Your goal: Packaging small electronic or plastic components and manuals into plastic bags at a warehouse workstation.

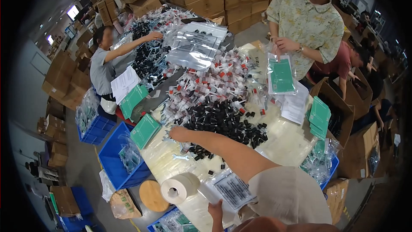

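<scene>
My left hand (216,210), low in the view, grips the edge of a clear plastic bag (231,190) with dark print. My right arm stretches across the table to the left. At its end my right hand (179,134) has its fingers curled at a silver open-ended wrench (166,136); the fingertips are partly hidden. Another wrench (180,157) lies just nearer to me. Beside the right hand spreads a heap of small black caps (223,122). Behind it is a pile of small clear bottles with red and white parts (210,81).
Green booklets (146,131) lie at the table's left edge, above a blue bin (122,157). A white roll (175,190) stands near a round wooden stool (153,195). Across the table, a person holds a bagged green booklet (281,75); another reaches over the far pile. More green booklets (319,118) are at right.
</scene>
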A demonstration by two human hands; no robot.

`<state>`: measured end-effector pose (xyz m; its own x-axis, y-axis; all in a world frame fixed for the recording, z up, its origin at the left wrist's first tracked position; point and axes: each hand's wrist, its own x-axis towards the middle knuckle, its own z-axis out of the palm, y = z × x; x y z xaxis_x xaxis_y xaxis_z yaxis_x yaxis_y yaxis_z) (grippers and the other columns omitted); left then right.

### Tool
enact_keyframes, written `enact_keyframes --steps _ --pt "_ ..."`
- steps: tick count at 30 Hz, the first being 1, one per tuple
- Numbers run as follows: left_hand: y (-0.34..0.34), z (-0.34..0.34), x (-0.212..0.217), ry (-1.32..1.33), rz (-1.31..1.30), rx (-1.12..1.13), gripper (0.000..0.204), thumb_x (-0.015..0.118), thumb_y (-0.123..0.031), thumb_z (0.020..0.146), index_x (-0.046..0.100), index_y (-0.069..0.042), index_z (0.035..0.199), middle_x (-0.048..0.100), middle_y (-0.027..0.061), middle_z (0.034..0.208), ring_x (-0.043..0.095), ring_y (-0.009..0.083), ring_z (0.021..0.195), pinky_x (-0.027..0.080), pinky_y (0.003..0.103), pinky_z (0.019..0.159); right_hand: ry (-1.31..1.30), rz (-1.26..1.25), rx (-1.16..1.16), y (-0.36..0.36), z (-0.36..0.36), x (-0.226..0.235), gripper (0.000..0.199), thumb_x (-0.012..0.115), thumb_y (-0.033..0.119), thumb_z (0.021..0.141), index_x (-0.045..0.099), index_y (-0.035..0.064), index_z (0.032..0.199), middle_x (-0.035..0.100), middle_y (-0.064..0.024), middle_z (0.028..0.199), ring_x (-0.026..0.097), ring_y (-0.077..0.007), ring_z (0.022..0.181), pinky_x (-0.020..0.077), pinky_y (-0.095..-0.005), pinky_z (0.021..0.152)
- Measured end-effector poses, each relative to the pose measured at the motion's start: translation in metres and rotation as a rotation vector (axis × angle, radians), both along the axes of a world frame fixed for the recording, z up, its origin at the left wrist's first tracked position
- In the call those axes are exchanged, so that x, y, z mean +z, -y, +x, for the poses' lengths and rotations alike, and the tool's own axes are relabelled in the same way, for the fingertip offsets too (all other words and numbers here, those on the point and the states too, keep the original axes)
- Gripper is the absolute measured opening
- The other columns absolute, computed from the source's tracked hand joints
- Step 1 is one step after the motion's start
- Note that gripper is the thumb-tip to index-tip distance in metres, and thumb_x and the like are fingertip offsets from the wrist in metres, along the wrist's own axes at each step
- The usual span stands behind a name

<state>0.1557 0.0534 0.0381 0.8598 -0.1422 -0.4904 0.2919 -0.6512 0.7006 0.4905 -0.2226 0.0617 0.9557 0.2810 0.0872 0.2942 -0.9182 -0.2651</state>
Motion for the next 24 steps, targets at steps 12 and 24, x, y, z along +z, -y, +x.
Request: enact_keyframes --steps 12,24 --pt "-0.003 -0.009 0.017 -0.025 0.100 0.016 0.047 0.073 -0.031 0.069 0.059 0.003 0.098 0.064 0.0217 0.088 0.063 0.0339 0.083 0.050 0.038 0.072 0.105 0.986 -0.671 0.018 0.043 -0.005 0.025 0.046 0.019 0.087 0.053 -0.0051 0.086 0.057 -0.0244 0.077 0.057 -0.0383 0.073 0.0447 -0.0455 0.065" --pt "0.007 0.003 0.031 0.038 -0.019 0.036 0.036 0.071 -0.022 0.072 0.060 0.001 0.097 0.065 0.0188 0.089 0.064 0.0308 0.084 0.048 0.037 0.074 -0.384 -0.074 0.384 -0.012 -0.209 0.140 0.019 0.046 0.016 0.081 0.051 0.0009 0.090 0.060 -0.0164 0.064 0.061 -0.0337 0.061 0.0467 -0.0470 0.051"
